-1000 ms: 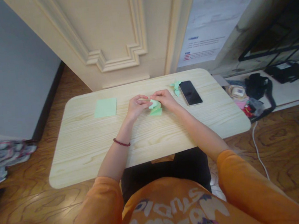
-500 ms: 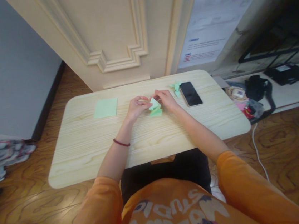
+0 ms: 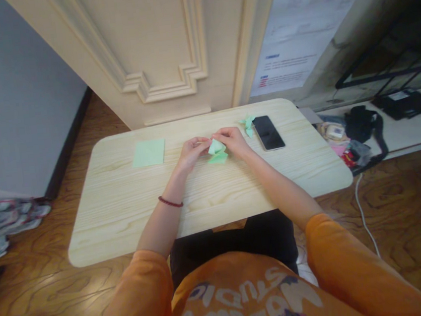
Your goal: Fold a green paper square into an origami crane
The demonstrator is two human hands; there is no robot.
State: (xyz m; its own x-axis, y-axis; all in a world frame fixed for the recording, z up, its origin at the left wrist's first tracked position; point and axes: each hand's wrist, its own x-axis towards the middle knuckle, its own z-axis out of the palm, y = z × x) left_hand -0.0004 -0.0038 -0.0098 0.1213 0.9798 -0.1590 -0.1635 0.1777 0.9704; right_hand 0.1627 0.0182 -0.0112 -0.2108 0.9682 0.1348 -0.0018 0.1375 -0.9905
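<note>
A partly folded sheet of pale green paper [image 3: 217, 149] is held between my two hands over the middle of the wooden table [image 3: 125, 208]. My left hand [image 3: 193, 151] pinches its left side with thumb and fingers. From the right, my right hand [image 3: 231, 139] grips its upper edge, with the fingertips of both hands close together. The paper's near flap stands out toward me. Right of my right hand lies a folded green paper figure [image 3: 248, 125], beside a phone [image 3: 269, 132] with a dark screen. A flat stack of green square paper [image 3: 149, 153] rests left of my left hand.
The table's far edge meets a cream moulded panel [image 3: 163, 46]. To the right, a low white shelf [image 3: 401, 131] bears a black bag strap and small items. A white cable [image 3: 361, 212] runs down to the wooden floor. Shoes [image 3: 8, 216] lie at the left.
My fingers have shifted on the green paper, and my right thumb has come closer to the left fingertips. The paper's upper part has bent rounder; its lower flap has swung slightly left.
</note>
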